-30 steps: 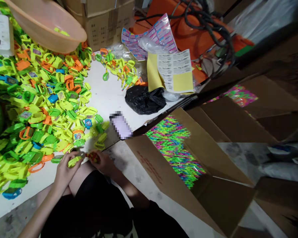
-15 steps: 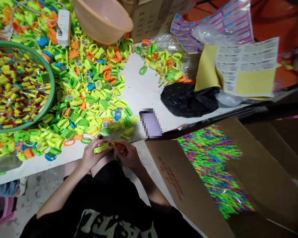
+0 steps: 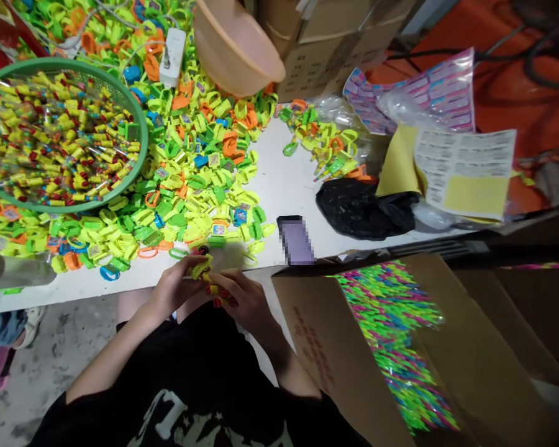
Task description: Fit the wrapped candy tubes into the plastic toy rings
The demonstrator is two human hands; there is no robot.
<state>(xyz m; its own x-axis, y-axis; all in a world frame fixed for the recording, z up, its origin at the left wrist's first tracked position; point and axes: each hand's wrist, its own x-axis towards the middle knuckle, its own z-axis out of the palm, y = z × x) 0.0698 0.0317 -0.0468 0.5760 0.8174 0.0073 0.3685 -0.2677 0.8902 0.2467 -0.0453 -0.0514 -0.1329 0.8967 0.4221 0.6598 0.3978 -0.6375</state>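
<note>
My left hand (image 3: 173, 288) is closed on a yellow toy watch (image 3: 202, 268) just off the table's front edge. Close on its right, my right hand (image 3: 246, 298) holds small red and yellow toy pieces (image 3: 220, 294) between its fingers. The two hands nearly touch above my lap, and the fingers partly hide what they hold. Beyond them, a heap of yellow, green, orange and blue toy watches (image 3: 200, 180) covers much of the white table (image 3: 282, 180). A green basket (image 3: 144, 133) at the left holds many wrapped yellow and red pieces.
A phone (image 3: 298, 242) lies near the front edge, with a black plastic bag (image 3: 368, 208) to its right. Behind stand a peach basin (image 3: 242, 53) and a power strip (image 3: 172, 57). An open carton (image 3: 307, 335) of bright sticks stands at the right.
The view has shifted, so the table things appear farther right and lower. The yellow watch has tilted up in my left hand, and the red and yellow pieces now hang lower in my right hand.
</note>
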